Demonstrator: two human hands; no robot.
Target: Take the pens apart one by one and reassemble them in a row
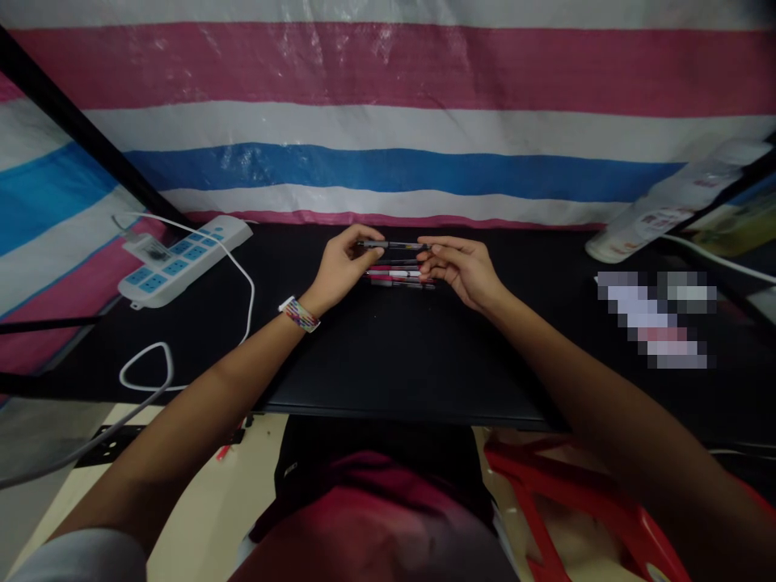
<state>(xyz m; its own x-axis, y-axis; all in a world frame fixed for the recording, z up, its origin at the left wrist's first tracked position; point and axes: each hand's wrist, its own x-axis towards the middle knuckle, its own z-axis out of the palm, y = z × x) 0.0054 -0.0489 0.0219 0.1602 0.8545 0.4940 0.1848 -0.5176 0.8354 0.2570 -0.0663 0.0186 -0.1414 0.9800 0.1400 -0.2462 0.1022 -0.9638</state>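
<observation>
A dark pen lies crosswise between my two hands at the back half of the black table. My left hand pinches its left end between thumb and fingers; a woven colourful band circles that wrist. At the pen's right end, my right hand is closed with its thumb and forefinger on it. Just below this pen, on the tabletop, several more pens lie side by side, among them a red and white pen. The right fingers partly cover their right ends, and I cannot tell whether they touch them.
A white power strip with blue sockets holds a charger at left, its white cable looping over the black table. On the right stand a leaning bottle and blurred items. Striped sheeting hangs behind; a red stool is below.
</observation>
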